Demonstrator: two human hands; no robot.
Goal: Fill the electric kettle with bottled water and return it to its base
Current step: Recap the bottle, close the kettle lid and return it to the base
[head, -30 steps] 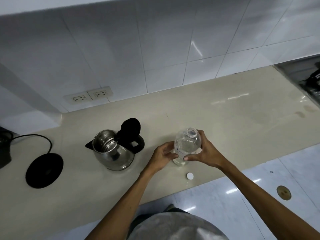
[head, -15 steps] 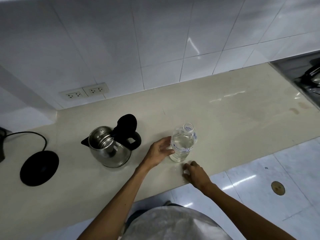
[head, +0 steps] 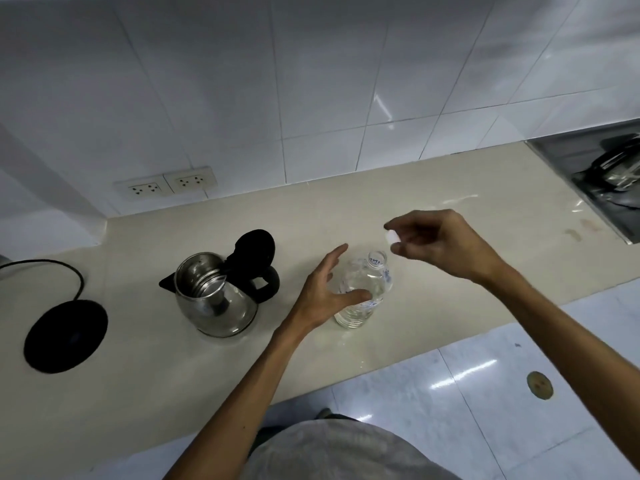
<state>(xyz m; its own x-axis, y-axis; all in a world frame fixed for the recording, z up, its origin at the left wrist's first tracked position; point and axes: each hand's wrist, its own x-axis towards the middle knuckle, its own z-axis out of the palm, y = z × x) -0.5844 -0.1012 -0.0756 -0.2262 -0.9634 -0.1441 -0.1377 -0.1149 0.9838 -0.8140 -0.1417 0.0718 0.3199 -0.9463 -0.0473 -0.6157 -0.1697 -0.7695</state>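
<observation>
The clear water bottle stands uncapped on the beige counter, with water in it. My left hand cups its left side, thumb across the front and fingers behind it. My right hand hovers just above and right of the bottle's mouth, pinching the small white cap in its fingertips. The steel kettle sits to the left of the bottle with its black lid flipped up. Its round black base lies further left, with a cord running off to the left.
Two wall sockets sit in the tiled wall behind the kettle. A steel sink with a dark pot in it is at the far right. The counter's front edge runs just below the bottle, with white floor tiles beneath.
My right hand let go of the bottle, picked the cap off the counter's front edge and raised it over the bottle's mouth. My left hand stayed on the bottle.
</observation>
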